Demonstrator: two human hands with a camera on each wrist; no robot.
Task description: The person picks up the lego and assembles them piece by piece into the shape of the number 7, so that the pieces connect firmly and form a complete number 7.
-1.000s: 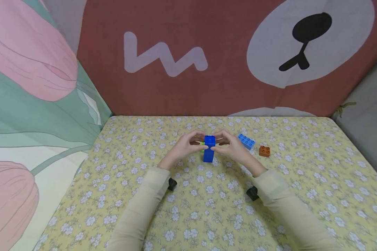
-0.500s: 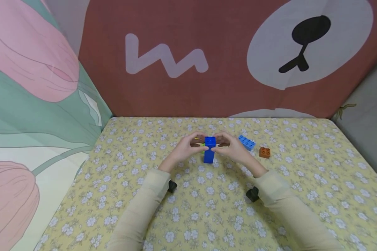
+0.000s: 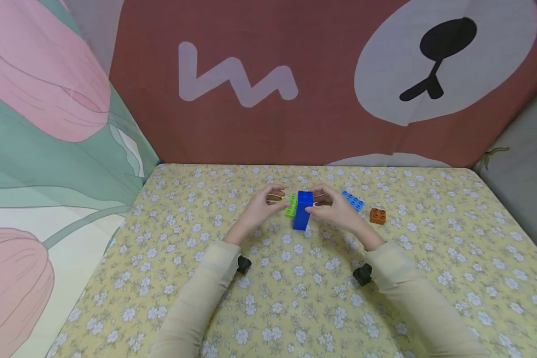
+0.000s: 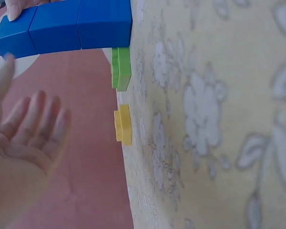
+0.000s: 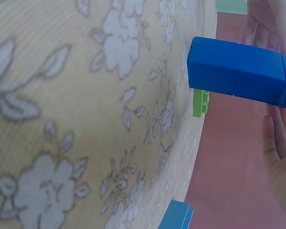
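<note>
A tower of stacked blue building blocks stands on the cloth, leaning slightly right in the head view. My right hand holds it near the top, thumb on the near side and fingers behind. Left of the tower, my left hand is apart from it, its fingers spread and relaxed with nothing in them, as the left wrist view shows its palm. Behind the tower lies a green block, partly hidden. A yellow block shows beyond it in the left wrist view, mostly covered by the left hand in the head view.
Right of the right hand lie a light blue block, partly covered by that hand, and an orange-brown block. A flowered yellow cloth covers the table. A brown printed backdrop rises at its far edge.
My left hand has come away from the blue tower, leaving a gap. The tower has shifted a little to the right with the right hand, and more of the green block shows.
</note>
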